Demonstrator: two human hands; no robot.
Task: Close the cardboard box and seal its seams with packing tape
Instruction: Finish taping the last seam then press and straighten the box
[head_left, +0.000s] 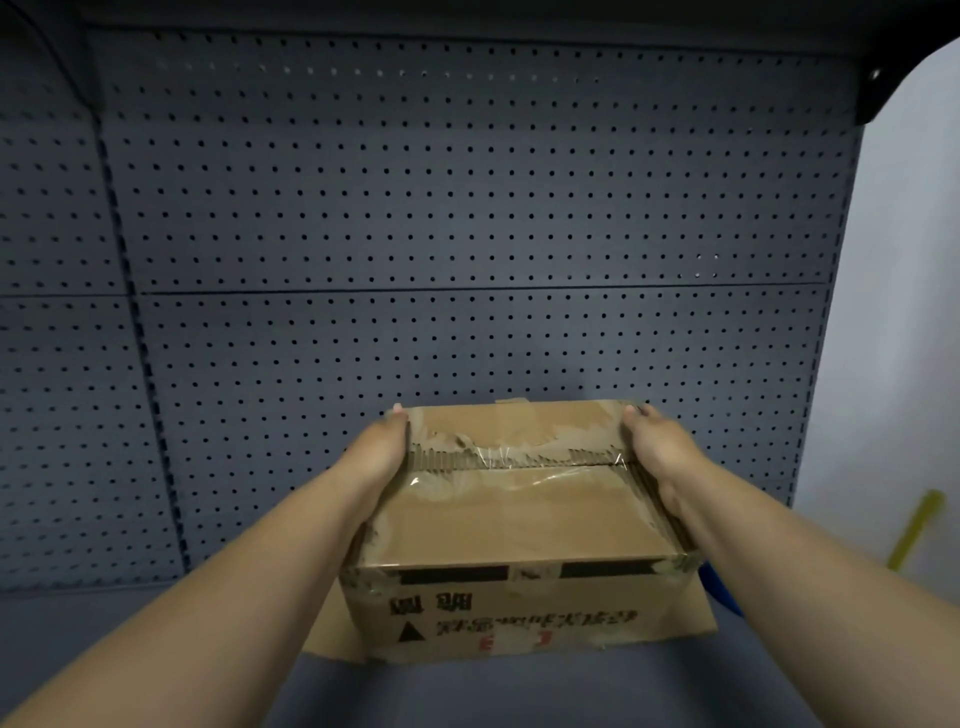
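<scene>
forearms reach to the brown, tape-scuffed cardboard box (519, 525) on a flat cardboard sheet (332, 639); left hand (382, 452) and right hand (657, 449) press its 2 ends, fingers straight. squeezing may reopen its gaping seam.

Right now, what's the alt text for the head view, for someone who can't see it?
The left hand and right hand press opposite sides of a closed, worn cardboard box whose top seam carries torn clear tape. Behind it is a grey pegboard wall.
</scene>
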